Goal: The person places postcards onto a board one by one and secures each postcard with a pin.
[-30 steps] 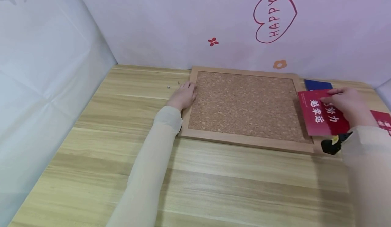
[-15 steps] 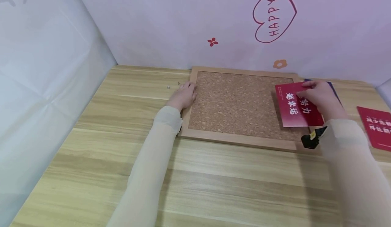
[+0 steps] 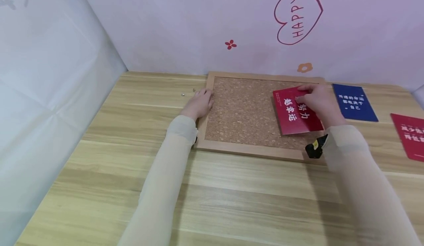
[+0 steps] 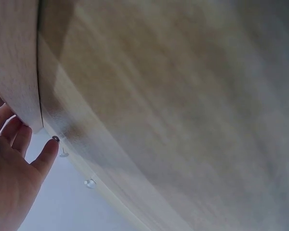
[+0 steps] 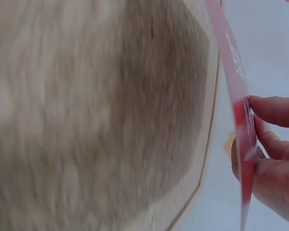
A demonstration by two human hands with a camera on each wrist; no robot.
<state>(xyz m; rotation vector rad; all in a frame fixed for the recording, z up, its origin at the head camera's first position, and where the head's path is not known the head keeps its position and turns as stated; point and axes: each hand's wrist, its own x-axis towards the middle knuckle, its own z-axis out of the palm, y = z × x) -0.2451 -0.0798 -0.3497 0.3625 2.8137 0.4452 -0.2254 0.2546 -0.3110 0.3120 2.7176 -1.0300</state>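
Note:
The right hand (image 3: 320,104) pinches a red card (image 3: 291,123) with white Chinese characters, slightly tilted over the right part of a wood-framed cork board (image 3: 243,110). In the right wrist view, thumb and fingers press the card (image 5: 245,144) from both faces, seen nearly edge-on. The left hand (image 3: 200,104) rests on the left side of the board's frame. In the left wrist view, its fingertips touch the frame (image 4: 17,53) while the thumb stretches away beside it. Small thumbtacks (image 4: 90,183) lie close to that thumb.
Right of the board lie a blue card (image 3: 354,102) and another red card (image 3: 412,137), partly cut off by the view's edge. Everything stands on a wood-grain table (image 3: 245,198). A printed white cloth (image 3: 172,29) rises behind the table.
The right hand has carried the red card leftward, from the board's right edge to over the cork, uncovering the blue card. The left hand has stayed on the frame.

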